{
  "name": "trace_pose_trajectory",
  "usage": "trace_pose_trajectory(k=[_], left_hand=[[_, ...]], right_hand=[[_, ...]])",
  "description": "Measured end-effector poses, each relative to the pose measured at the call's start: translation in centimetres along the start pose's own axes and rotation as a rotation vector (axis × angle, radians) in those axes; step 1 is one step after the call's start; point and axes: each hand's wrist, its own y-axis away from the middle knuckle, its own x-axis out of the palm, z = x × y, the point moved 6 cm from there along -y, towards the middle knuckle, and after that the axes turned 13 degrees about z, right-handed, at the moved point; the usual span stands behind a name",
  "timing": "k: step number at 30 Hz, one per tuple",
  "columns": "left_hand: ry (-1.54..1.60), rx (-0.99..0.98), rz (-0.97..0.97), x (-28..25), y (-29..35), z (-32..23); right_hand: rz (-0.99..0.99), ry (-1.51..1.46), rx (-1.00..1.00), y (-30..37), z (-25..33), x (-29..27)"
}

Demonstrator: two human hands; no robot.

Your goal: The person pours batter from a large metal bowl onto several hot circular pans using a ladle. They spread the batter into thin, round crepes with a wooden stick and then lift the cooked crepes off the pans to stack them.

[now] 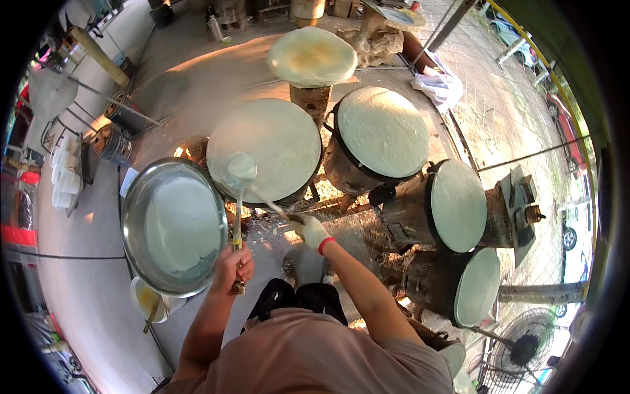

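ladle point(240, 169) and stick point(270, 203) over the round griddle point(269, 134)

the steel basin point(136, 220) of white liquid point(184, 226) sits at the left, seemingly for easy dipping. the round griddle adjoins it, ahead of the person. the ladle's bowl is above it, contact unclear; its long handle probably keeps the left hand point(233, 264), wrapped round it, off the heat. the right hand point(313, 235), gloved perhaps against heat, grips the stick.
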Motion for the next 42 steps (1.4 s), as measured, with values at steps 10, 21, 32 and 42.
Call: trace_pose_trajectory(k=[10,21,32,42], left_hand=[[-0.248,-0.391,0.137,6.0,1.8,10.0],[-0.415,-0.956,0.744,28.3,7.6,33.4],[-0.685,-1.206,0.868,37.3,18.4,47.1],[-0.813,-1.215,0.929,38.9,18.5,49.1]], right_hand=[[-0.630,-0.557,-0.065,27.2,-11.9,-5.2],[-2.228,-0.747,0.497,74.5,-38.2,2.5],[-2.396,-1.219,0.670,89.8,-51.2,8.7],[-2.583,-1.284,-0.463,91.6,-41.1,3.0]])
